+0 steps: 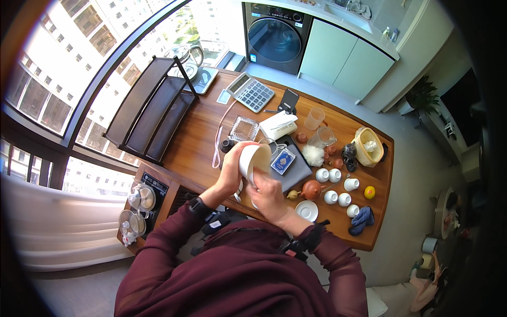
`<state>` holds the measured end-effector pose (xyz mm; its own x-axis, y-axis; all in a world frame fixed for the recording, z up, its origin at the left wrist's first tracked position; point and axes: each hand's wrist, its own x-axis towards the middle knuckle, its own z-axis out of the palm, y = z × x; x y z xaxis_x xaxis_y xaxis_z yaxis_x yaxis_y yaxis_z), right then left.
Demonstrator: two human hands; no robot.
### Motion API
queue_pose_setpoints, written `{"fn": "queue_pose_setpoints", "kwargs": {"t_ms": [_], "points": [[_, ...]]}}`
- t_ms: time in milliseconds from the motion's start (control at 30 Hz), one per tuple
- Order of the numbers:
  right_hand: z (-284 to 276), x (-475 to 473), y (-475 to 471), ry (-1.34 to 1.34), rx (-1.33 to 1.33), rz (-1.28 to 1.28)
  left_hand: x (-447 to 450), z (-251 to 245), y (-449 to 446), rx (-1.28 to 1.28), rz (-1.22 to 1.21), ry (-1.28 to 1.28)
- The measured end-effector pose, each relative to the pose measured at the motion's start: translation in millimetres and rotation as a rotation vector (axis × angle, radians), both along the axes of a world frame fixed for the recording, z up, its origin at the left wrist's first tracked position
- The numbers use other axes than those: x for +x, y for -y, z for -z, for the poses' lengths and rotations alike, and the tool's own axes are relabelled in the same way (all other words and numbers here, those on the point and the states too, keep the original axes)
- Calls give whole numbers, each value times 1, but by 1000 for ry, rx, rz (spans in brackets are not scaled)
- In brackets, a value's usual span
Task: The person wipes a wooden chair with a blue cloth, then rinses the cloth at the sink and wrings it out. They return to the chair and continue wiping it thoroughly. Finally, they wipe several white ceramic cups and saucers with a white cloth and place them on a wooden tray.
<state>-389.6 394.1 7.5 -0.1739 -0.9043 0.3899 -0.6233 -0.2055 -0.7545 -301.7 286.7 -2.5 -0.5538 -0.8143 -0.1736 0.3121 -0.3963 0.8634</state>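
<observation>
Over the table's near edge, my left hand (229, 174) grips a white cup (246, 159) tilted on its side, its pale interior facing right. Curled fingers of my right hand (272, 195) reach to the cup's mouth and partly inside. That hand is blurred, and whether it pinches something is hidden. Just beyond the cup lie a blue card box (283, 161) and a grey folded cloth or pouch (298, 174). A clay teapot (311, 190) sits right of my right hand, with a small tan figurine (292, 194) and a white saucer (306, 211) close by.
Several white cups (331, 197) stand on the right, near a yellow fruit (369, 192) and a blue cloth (362, 220). Farther back are a glass ashtray (244, 128), tissue pack (278, 126), glass pitcher (321, 138), calculator (250, 92) and lined bin (368, 148). A dark tiered rack (152, 107) occupies the left.
</observation>
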Motion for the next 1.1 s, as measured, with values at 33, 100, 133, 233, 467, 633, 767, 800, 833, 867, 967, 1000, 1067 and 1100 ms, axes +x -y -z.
{"fn": "queue_pose_setpoints", "kwargs": {"t_ms": [33, 100, 133, 233, 467, 633, 767, 800, 833, 867, 967, 1000, 1067, 1100], "points": [[3, -11, 2, -175, -152, -17, 0, -1, 2, 232, 69, -6], [9, -18, 4, -458, -177, -133, 1, -3, 8, 349, 142, 73], [12, -17, 5, -503, -154, -86, 0, -4, 8, 316, 144, 28], [21, 9, 4, -247, -71, 32, -6, -3, 0, 364, 44, -47], [2, -3, -13, 79, 4, -183, -5, -5, 0, 399, 134, -81], [1, -30, -18, -640, -160, -109, -11, -7, -10, 315, 92, -44], [10, -33, -20, -480, -188, -79, -13, -6, -12, 249, 88, -88], [10, -36, -19, -508, -155, -137, -10, -6, -8, 252, 192, -136], [10, -37, -19, -492, -222, -145, -7, -5, -3, 330, 217, -29], [9, -37, -18, -505, -267, -179, -3, -3, 1, 427, 289, 18], [5, -29, -15, -395, -247, -134, -1, 11, 2, 357, 251, 47], [4, -18, -13, -303, -201, -78, -5, 17, -1, 312, 192, -8], [4, -7, -12, -10, -26, -14, -9, 25, -6, 224, 83, -110], [6, -5, -11, 20, -29, 27, -10, 27, -7, 128, 60, -63]]}}
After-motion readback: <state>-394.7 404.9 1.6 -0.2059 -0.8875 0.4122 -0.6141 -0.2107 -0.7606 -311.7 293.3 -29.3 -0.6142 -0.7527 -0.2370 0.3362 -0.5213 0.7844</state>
